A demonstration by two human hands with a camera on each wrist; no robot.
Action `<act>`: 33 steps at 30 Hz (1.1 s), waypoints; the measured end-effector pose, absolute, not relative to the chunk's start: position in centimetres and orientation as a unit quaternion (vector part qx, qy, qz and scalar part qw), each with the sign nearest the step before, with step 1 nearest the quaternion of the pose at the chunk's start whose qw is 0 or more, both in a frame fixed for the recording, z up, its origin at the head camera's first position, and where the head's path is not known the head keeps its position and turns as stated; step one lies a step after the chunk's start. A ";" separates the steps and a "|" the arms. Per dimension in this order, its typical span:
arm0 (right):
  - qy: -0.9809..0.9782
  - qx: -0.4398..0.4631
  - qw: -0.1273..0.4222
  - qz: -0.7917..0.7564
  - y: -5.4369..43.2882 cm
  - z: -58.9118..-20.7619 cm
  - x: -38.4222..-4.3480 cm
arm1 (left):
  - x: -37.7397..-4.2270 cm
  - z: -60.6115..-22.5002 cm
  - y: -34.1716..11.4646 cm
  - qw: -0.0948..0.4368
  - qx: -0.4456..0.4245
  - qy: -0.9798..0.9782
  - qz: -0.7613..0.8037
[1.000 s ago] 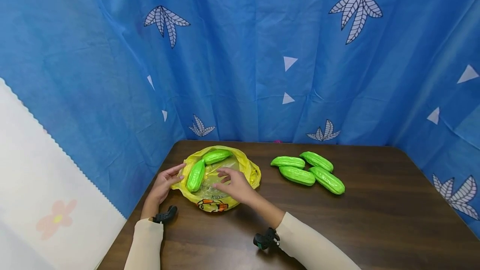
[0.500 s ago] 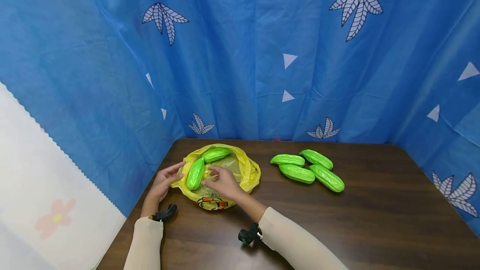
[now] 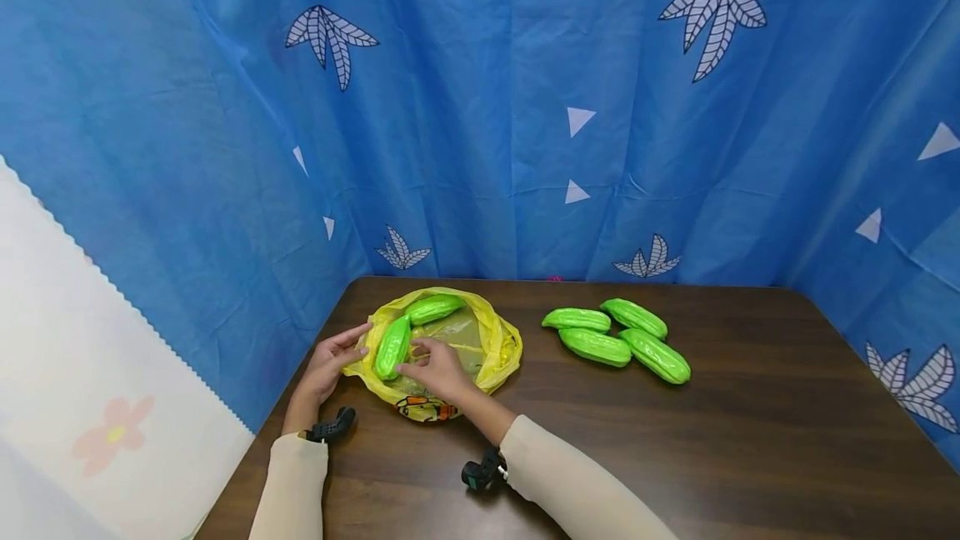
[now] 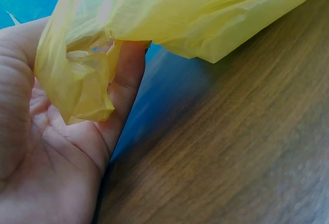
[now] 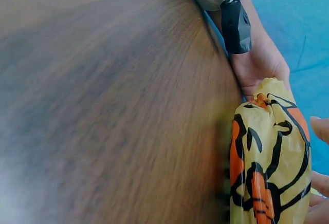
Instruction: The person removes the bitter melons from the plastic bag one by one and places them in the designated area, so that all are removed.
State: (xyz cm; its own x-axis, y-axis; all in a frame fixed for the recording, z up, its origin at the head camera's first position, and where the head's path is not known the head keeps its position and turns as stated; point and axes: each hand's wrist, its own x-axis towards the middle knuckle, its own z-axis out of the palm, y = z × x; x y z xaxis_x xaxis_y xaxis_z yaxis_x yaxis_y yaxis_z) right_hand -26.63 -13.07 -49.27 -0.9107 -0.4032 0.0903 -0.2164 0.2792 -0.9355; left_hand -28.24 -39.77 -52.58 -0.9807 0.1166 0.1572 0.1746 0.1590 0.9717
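Fingers (image 3: 422,347) of the right hand (image 3: 442,373) are bent, with the thumb apart from them, and reach inside a yellow bag (image 3: 501,348) to the right side of the nearer green vegetable (image 3: 392,350). The thumb tip lies at that vegetable's lower edge; whether it presses on the skin I cannot tell. The left hand (image 3: 327,361) is at the bag's left rim, its fingers nearly straight and spread from the thumb. The left wrist view shows a loose fold of the thin plastic hanging over the palm, between thumb and fingers; the fingertips are hidden there.

The bag sits on the left part of a dark brown table (image 3: 675,457), its wide mouth facing up and its rim rolled outward. The nearer vegetable lies along the left inside wall, narrow end pointing away from the person. The farther vegetable (image 3: 435,308) lies sideways by the back wall, next to that narrow end. An orange and black drawing (image 3: 425,409) is printed on the near side of the bag.

To the right of the bag and well apart from it, four more vegetables (image 3: 595,347) lie close together on the table. Behind the table hangs a blue curtain (image 3: 480,107) with leaf prints.
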 end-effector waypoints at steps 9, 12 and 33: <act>0.807 -0.167 0.054 -0.564 -14.8 -49.1 -27.0 | -28.5 -52.8 -40.1 0.030 -0.110 -0.760 -0.640; 0.817 -0.156 0.037 -0.554 -15.2 -49.1 -27.0 | -28.5 -52.7 -40.2 0.029 -0.116 -0.764 -0.634; 0.858 -0.184 -0.010 -0.479 -16.7 -49.9 -27.3 | -28.4 -52.6 -40.0 0.019 -0.123 -0.756 -0.643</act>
